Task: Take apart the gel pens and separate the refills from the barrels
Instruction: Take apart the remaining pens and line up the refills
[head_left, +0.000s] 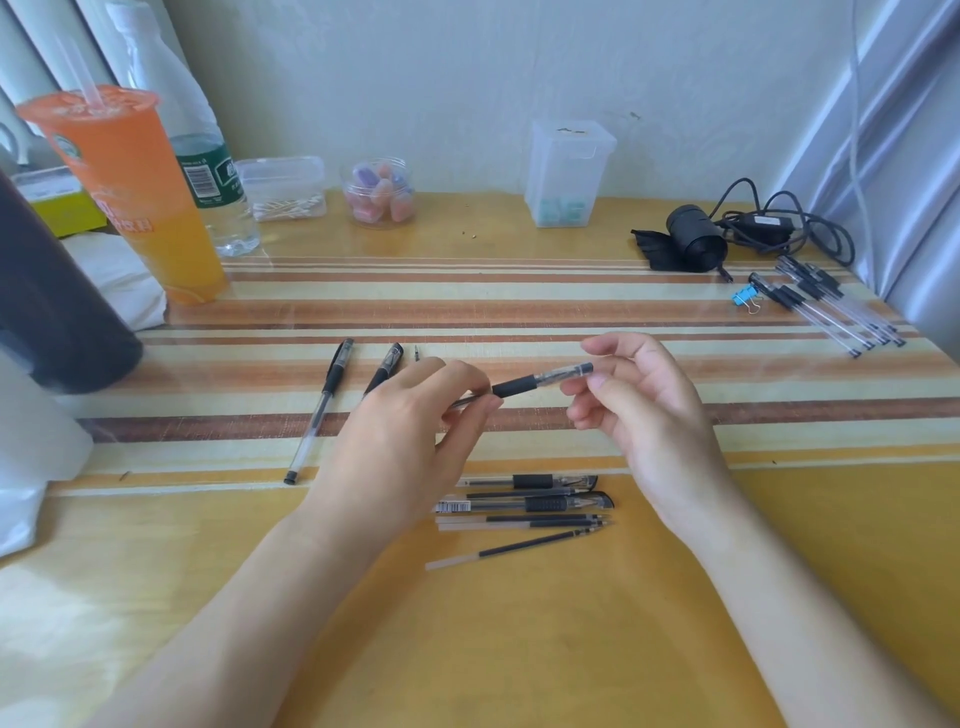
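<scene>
A gel pen (535, 382) with a black grip and clear barrel is held above the table between both hands. My left hand (410, 431) pinches its rear part, and my right hand (639, 395) pinches the front end with thumb and fingers. Below the hands lies a small pile of capped pens and loose refills (524, 506). One whole pen (319, 410) lies to the left, and a second pen (387, 366) beside it is partly hidden by my left hand. A small pen tip (417, 353) lies near them.
An orange drink cup (130, 197), a water bottle (218, 182), clear boxes (569, 171) and a jar (382, 195) stand along the back. A black device with cable (696, 239), a blue binder clip (744, 297) and a bunch of pens (831, 306) lie at the right.
</scene>
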